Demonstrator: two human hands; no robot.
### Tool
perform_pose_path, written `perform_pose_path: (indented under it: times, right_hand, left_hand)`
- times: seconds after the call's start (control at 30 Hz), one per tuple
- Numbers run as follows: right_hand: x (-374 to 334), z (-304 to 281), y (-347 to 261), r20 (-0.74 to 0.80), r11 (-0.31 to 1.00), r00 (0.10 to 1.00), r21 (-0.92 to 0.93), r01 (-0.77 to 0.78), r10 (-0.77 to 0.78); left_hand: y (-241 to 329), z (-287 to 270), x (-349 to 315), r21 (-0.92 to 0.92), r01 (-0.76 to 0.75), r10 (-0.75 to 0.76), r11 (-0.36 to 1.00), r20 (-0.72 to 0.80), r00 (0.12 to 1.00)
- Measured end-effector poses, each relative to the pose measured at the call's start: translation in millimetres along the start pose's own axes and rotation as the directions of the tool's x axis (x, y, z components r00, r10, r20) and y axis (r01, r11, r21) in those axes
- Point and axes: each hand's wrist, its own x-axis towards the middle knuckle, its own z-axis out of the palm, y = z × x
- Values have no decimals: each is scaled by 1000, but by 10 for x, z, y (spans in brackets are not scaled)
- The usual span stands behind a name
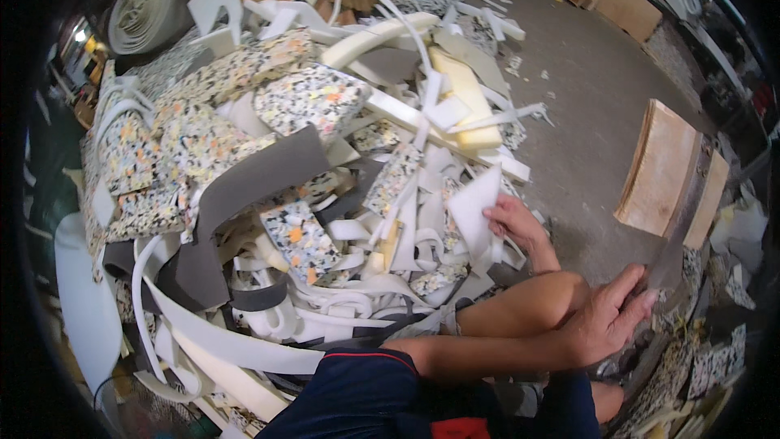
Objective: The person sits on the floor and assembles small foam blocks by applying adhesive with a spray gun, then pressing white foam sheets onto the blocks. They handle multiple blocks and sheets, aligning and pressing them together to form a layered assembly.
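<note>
My right hand (520, 223) pinches a flat piece of white foam (474, 205) at its right edge, over the heap of foam scraps (357, 284). Its forearm passes behind my bent knee (561, 293). Across my lap my left arm reaches to the right. There my left hand (605, 321) is closed around what looks like a knife (670, 260), whose long grey blade points away from me. The knife's handle is mostly hidden by the fingers. Beyond that hand the blade overlaps a thick tan block (660, 167) with layered edges.
Speckled foam slabs (313, 97), a bent dark grey foam sheet (260, 183) and yellow foam strips (467, 106) make up the heap. A large foam roll (150, 12) stands at the far left. Grey floor (585, 73) runs along the right. More scraps (719, 349) lie at the lower right.
</note>
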Motion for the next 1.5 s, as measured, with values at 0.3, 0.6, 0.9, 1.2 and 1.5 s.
perform_pose_path:
  times: [0.3,0.6,0.9,1.2,1.5]
  right_hand:
    - [27,140,-68,-154,999,988,31,25,-20]
    - [165,157,107,-283,1000,959,4,1,0]
    - [429,334,178,-21,998,998,0,-62,61]
    - [65,-61,410,-357,977,931,-159,-143,78]
    - [-973,-468,-33,-452,858,776,-465,217,-441]
  left_hand:
    - [-3,-51,14,37,-50,50,998,7,999]
    - [-87,-137,33,61,-96,96,994,3,995]
    - [-242,-259,155,292,-374,451,880,-266,852]
    - [-65,-580,137,139,-453,474,880,-253,843]
    - [47,-697,58,-7,-374,369,927,-154,917]
